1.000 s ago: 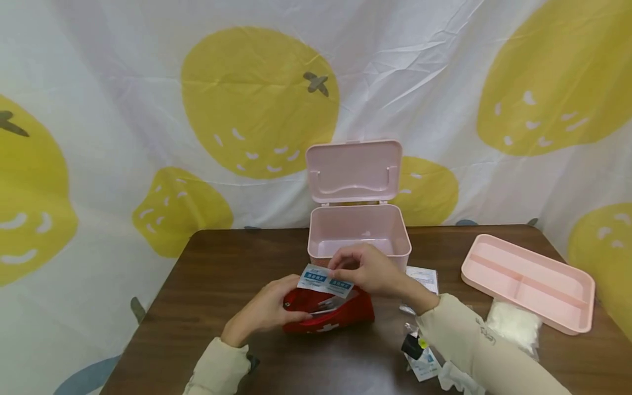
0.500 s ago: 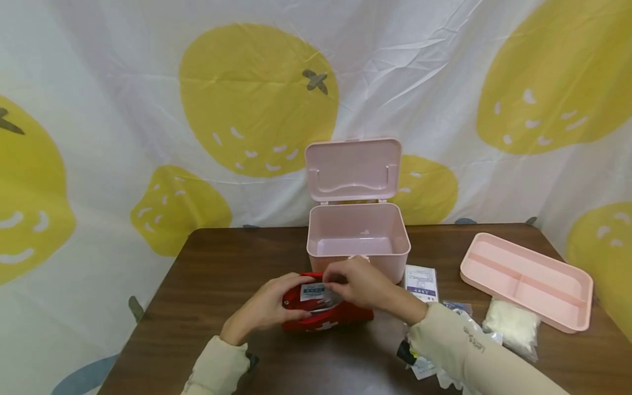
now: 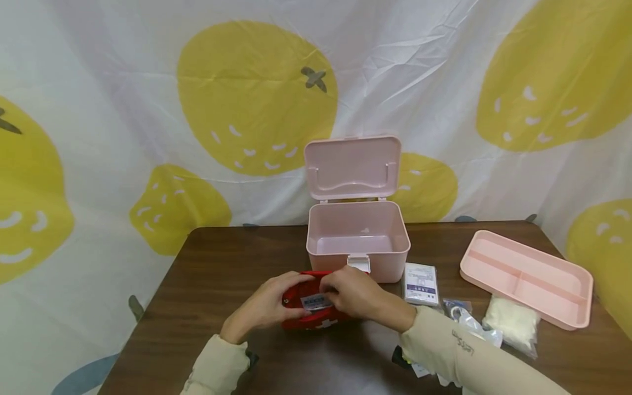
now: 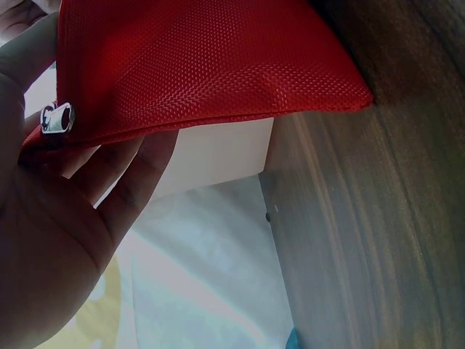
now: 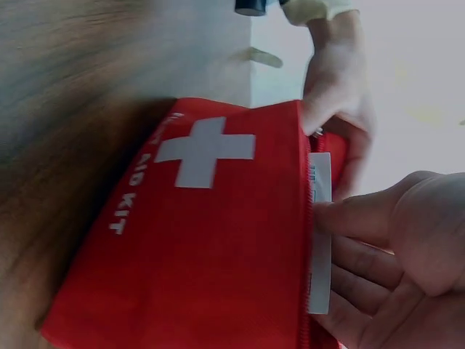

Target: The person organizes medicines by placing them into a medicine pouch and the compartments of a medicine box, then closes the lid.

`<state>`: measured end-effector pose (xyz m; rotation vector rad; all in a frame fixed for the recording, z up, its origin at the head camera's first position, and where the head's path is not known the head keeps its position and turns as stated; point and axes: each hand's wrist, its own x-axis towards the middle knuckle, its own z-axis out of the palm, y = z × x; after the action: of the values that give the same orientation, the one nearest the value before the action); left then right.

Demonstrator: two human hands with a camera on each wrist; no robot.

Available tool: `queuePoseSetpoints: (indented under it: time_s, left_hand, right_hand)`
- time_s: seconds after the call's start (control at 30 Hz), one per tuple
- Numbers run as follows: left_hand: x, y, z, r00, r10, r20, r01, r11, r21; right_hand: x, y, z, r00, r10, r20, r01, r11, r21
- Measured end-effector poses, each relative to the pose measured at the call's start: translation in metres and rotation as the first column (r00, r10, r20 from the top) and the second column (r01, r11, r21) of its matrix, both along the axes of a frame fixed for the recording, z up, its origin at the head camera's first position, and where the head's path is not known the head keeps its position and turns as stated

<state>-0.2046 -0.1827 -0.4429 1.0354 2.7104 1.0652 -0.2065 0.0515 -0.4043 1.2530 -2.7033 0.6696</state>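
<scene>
Fruit-print cloth (image 3: pixel 257 99) hangs behind a brown table (image 3: pixel 212 269). On it, just before an open pink box (image 3: pixel 340 222), rests a red pouch (image 5: pixel 240 247); the left hand (image 3: pixel 264 304) grips its opening, the right hand (image 3: pixel 357 293) pinching a white packet (image 5: pixel 320 254) partway inside.

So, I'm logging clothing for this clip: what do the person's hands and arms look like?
The left hand and right hand are gloveless. The left sleeve and right sleeve are cream, bunched near the wrists; the right one carries small dark lettering.
</scene>
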Motion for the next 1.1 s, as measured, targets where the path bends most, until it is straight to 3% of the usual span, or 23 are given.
queuePoseSetpoints:
  time_s: [0.13, 0.63, 1.1]
  left_hand:
    - [0.0, 0.0, 0.001, 1.0, 0.002, 0.03, -0.002, 1.0, 0.007]
    - [-0.001, 0.001, 0.001, 0.999, -0.009, -0.03, 0.009, 1.0, -0.007]
    - [0.0, 0.001, 0.0, 1.0, -0.004, -0.014, 0.004, 1.0, -0.002]
  right_hand:
    - [0.001, -0.003, -0.005, 1.0, -0.003, 0.017, 0.003, 0.999, 0.033]
    - [0.001, -0.006, -0.013, 0.998, -0.033, 0.05, 0.028, 0.995, 0.095]
    - [0.002, 0.005, -0.012, 0.997, 0.019, 0.071, -0.017, 0.999, -0.033]
